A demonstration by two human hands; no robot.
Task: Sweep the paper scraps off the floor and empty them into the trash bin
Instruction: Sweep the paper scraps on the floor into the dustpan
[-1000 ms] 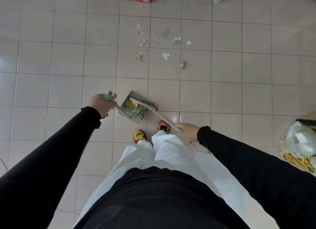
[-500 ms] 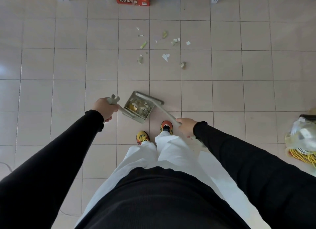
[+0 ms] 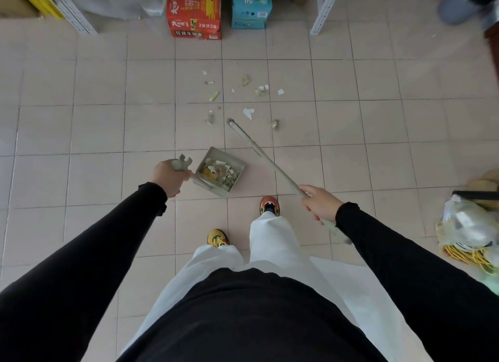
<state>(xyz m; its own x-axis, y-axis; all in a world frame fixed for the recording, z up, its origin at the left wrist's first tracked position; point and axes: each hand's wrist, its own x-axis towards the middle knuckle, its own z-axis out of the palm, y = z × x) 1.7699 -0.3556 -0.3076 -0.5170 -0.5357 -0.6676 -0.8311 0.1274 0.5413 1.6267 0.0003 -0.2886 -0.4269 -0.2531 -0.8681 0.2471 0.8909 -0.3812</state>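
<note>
- Pale tiled floor (image 3: pixel 81 124) stretches under me toward boxes at its far edge.
- My left hand (image 3: pixel 168 175) is clamped on the dustpan (image 3: pixel 220 176) handle; scraps fill the pan.
- My right hand (image 3: pixel 320 203) grips the broom (image 3: pixel 259 151) stick, its head out near the loose paper scraps (image 3: pixel 248 113).
- Red box (image 3: pixel 194 13) and blue box (image 3: pixel 251 9) stand beyond.

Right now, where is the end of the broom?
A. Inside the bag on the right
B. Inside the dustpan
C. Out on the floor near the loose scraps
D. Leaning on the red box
C: the broom, held in the right hand, reaches out past the dustpan in the left hand, and its far end sits by the paper scraps on the tiles.
</note>
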